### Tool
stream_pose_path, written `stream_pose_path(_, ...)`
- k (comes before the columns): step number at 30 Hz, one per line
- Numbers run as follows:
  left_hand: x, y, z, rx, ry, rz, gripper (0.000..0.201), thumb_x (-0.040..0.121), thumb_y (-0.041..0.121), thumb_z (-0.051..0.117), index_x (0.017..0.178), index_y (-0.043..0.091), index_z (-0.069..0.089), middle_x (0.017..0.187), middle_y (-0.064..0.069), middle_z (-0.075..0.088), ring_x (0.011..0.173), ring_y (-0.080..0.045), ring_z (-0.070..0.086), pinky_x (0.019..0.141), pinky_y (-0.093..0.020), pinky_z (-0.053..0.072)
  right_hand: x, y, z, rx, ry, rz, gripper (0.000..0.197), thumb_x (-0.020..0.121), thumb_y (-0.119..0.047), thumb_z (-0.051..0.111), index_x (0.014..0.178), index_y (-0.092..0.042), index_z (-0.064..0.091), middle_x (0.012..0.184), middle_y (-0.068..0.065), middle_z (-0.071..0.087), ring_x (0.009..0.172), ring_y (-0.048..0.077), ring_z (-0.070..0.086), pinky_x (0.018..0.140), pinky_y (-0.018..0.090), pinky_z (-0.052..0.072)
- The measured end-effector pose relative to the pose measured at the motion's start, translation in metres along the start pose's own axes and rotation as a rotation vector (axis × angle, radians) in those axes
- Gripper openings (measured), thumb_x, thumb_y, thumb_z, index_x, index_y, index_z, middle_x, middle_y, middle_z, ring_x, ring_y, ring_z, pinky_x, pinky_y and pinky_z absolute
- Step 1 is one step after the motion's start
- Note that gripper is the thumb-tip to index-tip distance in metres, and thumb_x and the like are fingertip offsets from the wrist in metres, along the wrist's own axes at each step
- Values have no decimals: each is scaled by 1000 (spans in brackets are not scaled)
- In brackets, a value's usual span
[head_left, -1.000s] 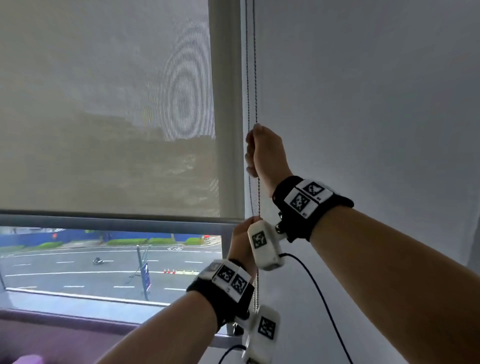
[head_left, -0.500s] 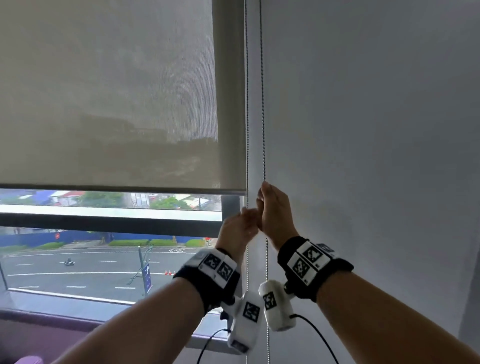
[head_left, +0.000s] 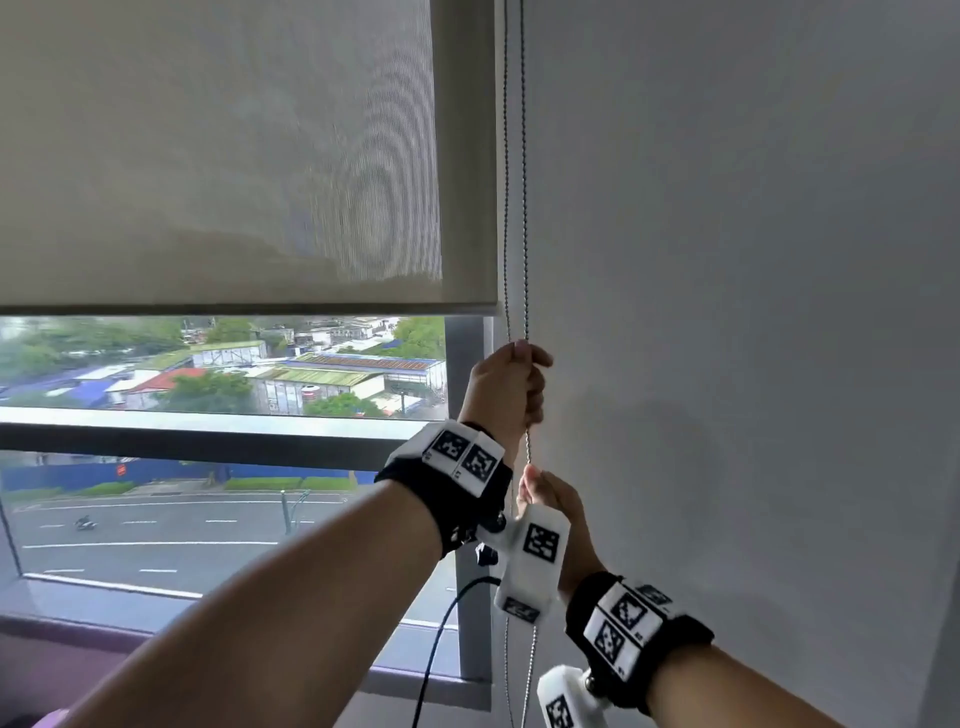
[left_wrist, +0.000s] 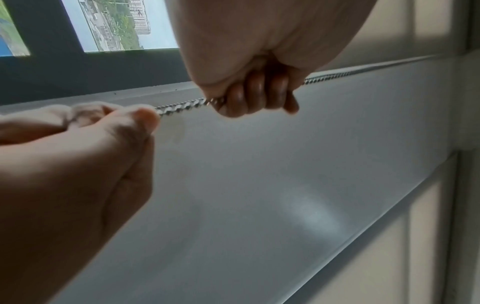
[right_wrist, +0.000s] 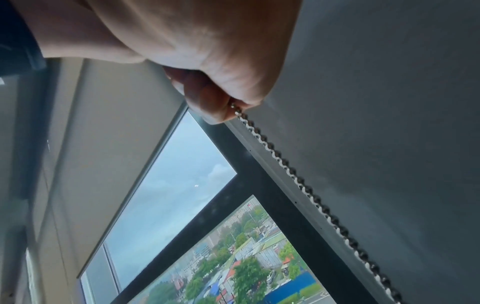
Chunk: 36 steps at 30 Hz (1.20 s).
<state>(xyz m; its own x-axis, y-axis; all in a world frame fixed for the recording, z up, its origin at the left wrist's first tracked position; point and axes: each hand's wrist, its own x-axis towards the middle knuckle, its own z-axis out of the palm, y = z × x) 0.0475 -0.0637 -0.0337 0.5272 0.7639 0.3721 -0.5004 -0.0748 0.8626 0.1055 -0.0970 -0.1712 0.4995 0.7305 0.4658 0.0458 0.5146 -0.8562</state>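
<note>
Chain (head_left: 524, 208) hangs at 3 o'clock of the blind (head_left: 218, 156), left hand (head_left: 511, 387) fisted round it, right hand (head_left: 553, 501) pinching it just below; thin, limp, slippery beads, so I'd wrap fingers across several.

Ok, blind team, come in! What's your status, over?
Left hand grips the bead chain above; right hand pinches it just below. Roller blind part-way up, window showing beneath. Chain run clear along the wall.
</note>
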Motion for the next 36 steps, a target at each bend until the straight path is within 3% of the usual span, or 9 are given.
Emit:
stream_pose_path(5, -9, -10, -2, 74, 73, 13, 37, 79, -7, 25, 58, 16, 45, 41, 6, 31, 31, -9, 23, 38, -12, 16, 3, -4, -7, -109, -82, -7, 35, 89, -27, 44, 54, -25, 47, 53, 0, 40, 50, 17, 36, 55, 33, 32)
stream_pose_path(9, -17, -18, -5, 95, 97, -11, 38, 79, -7, 27, 57, 17, 46, 42, 3, 30, 32, -9, 22, 37, -12, 17, 32, -35, -10, -200, -54, -108, 30, 89, -24, 38, 78, -7, 59, 66, 12, 59, 60, 19, 59, 58, 39, 54)
stream_pose_path(12, -25, -32, -11, 88, 109, -33, 42, 84, -5, 28, 54, 19, 47, 45, 3, 36, 32, -7, 24, 35, -10, 17, 57, -72, -3, -232, -13, -185, 29, 93, -23, 39, 83, -11, 63, 70, 4, 60, 66, 17, 57, 62, 33, 50)
stream_pose_path(16, -37, -49, -20, 120, 125, -84, 40, 68, -11, 18, 55, 18, 43, 43, 3, 28, 33, -9, 21, 41, -11, 14, 79, -126, 19, -198, -78, -227, 35, 103, -19, 31, 99, -2, 62, 73, 12, 63, 68, 26, 62, 62, 34, 52)
stream_pose_path(21, -48, -69, -29, 156, 140, -126, 38, 76, -13, 33, 56, 13, 52, 49, -3, 34, 40, -12, 27, 44, -17, 18, 92, -169, 44, -75, -149, -202, 34, 104, -26, 31, 98, -7, 59, 63, 7, 57, 50, 19, 49, 49, 28, 44)
stream_pose_path(26, -60, -75, -36, 204, 61, -176, 34, 72, 1, 48, 47, 17, 64, 41, 2, 40, 34, -12, 31, 40, -17, 20, 88, -169, 54, -67, -93, -109, 41, 101, -31, 30, 61, -24, 34, 50, -5, 26, 40, 11, 16, 46, 20, 12)
stream_pose_path(29, -53, -69, -41, 185, 40, -217, 30, 84, -4, 45, 62, 7, 63, 47, -4, 47, 36, -12, 42, 40, -16, 33, 84, -161, 52, -78, -73, -95, 38, 99, -30, 31, 61, -25, 30, 52, -6, 24, 41, 11, 14, 46, 21, 11)
stream_pose_path(32, -43, -58, -47, 61, -20, -209, 30, 96, 14, 40, 95, -5, 63, 75, -15, 65, 67, -25, 59, 71, -33, 48, 77, -150, 47, -75, -58, -105, 37, 100, -27, 32, 63, -24, 30, 55, -3, 22, 42, 10, 13, 40, 15, 15)
stream_pose_path(36, -24, -40, -41, 10, 22, -109, 29, 97, 22, 39, 86, 5, 59, 77, -8, 64, 73, -18, 58, 72, -28, 46, 66, -109, 36, -146, -24, -170, 39, 99, -30, 33, 62, -20, 33, 52, -2, 27, 41, 12, 21, 41, 21, 22)
